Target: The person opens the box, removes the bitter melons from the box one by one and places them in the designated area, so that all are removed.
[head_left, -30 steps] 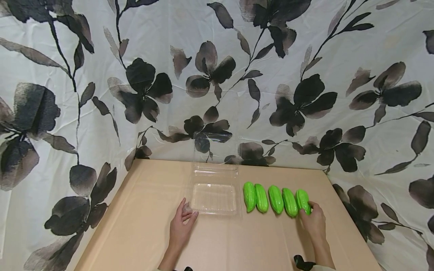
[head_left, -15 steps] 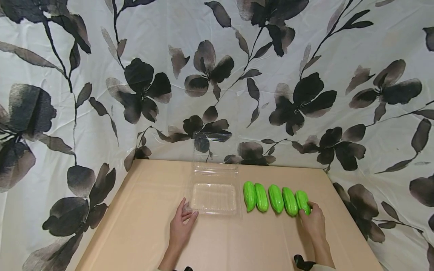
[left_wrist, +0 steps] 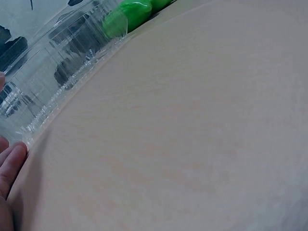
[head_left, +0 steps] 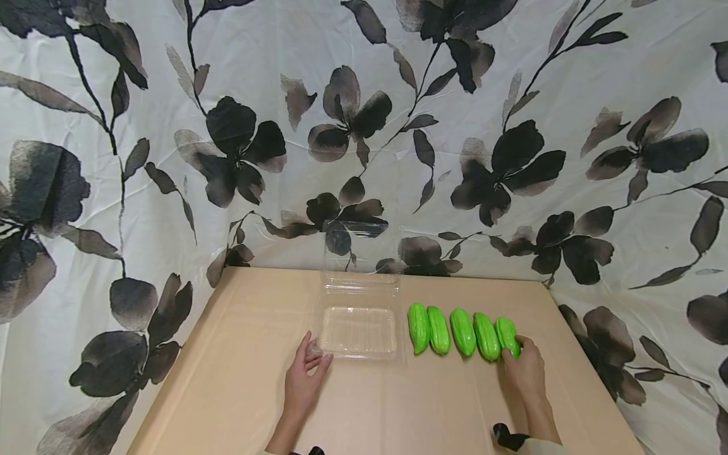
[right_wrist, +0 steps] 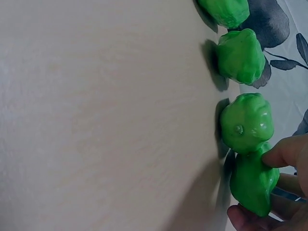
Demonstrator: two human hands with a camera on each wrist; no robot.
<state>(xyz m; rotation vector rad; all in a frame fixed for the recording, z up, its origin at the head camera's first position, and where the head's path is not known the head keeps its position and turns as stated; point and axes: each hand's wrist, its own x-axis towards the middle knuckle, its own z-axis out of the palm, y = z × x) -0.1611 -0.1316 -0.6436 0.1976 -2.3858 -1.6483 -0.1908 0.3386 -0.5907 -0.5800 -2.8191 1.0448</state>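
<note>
A clear plastic clamshell container (head_left: 359, 357) stands on the table with its lid (head_left: 364, 249) raised at the back. My left hand (head_left: 304, 382) holds its near left corner between thumb and fingers; in the left wrist view only some fingertips (left_wrist: 14, 161) show beside the container's wall (left_wrist: 72, 62). To the right, several glossy green cucumbers lie side by side in a row. My right hand (head_left: 524, 376) grips the near end of the rightmost cucumber (head_left: 506, 332). In the right wrist view, thumb and fingers close round this cucumber (right_wrist: 255, 180), which touches its neighbour (right_wrist: 248, 122).
The tan table (head_left: 244, 379) extends in front of and beside the container. The other cucumbers (head_left: 438, 330) lie between the container and my right hand. A white cloth with dark flowers (head_left: 256, 63) hangs behind the table's back edge.
</note>
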